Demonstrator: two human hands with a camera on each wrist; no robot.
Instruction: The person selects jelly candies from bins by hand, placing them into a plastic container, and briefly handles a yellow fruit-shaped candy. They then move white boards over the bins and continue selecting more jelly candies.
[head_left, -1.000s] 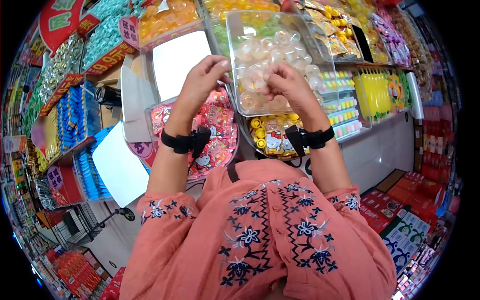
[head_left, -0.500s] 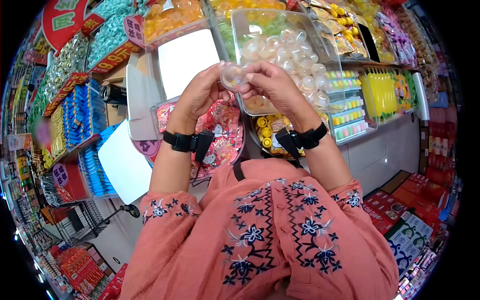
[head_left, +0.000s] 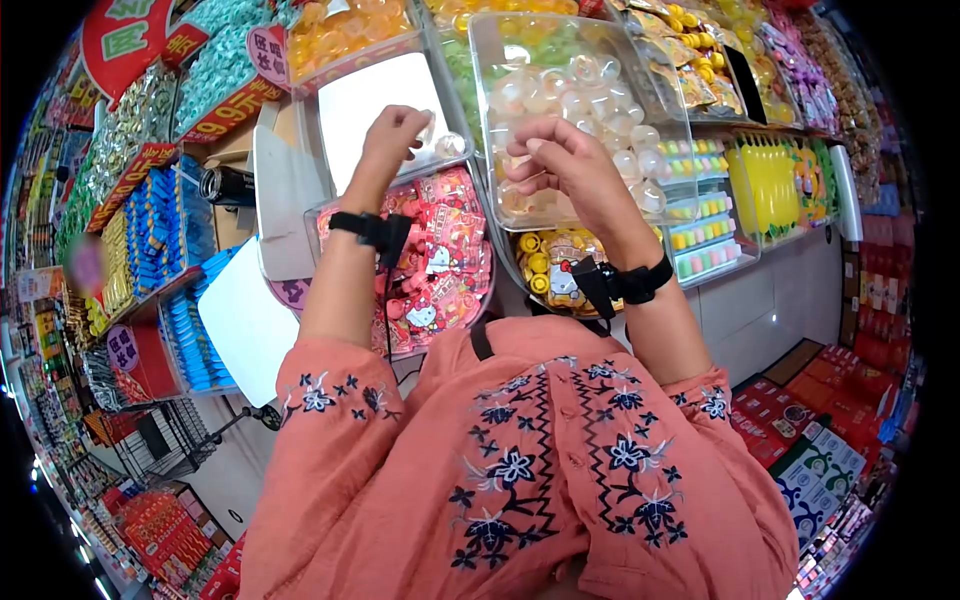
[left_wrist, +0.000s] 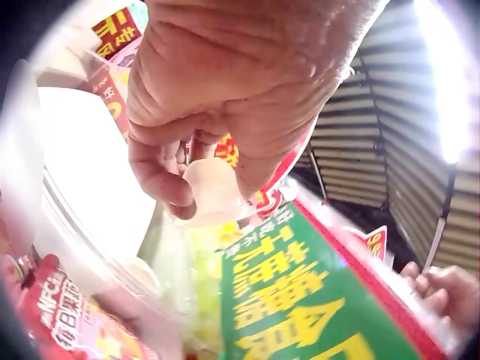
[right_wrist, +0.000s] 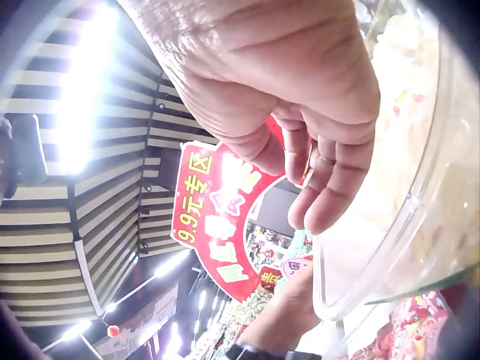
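Observation:
My left hand (head_left: pixel 392 145) is over the right side of a white sheet (head_left: pixel 370 85). In the left wrist view its thumb and fingers pinch a pale, translucent jelly cup (left_wrist: pixel 211 187). Another clear jelly cup (head_left: pixel 450 145) lies at the sheet's lower right corner. My right hand (head_left: pixel 568 165) hovers over a clear plastic bin (right_wrist: pixel 375 259) piled with whitish jelly cups (head_left: pixel 600 105). Its fingers are loosely bent with nothing between them, as the right wrist view shows.
Pink candy packets (head_left: pixel 440 260) fill a bin below the sheet; yellow packets (head_left: pixel 560 270) sit under the jelly bin. Orange jelly cups (head_left: pixel 350 40) stand behind. A black bottle (head_left: pixel 222 185) lies at the left, and marshmallow-like sweets (head_left: pixel 705 225) are at the right.
Both hands came together at a jelly cup over the bin, then parted. The left hand moved left over the white sheet; the right moved back to the right without a cup.

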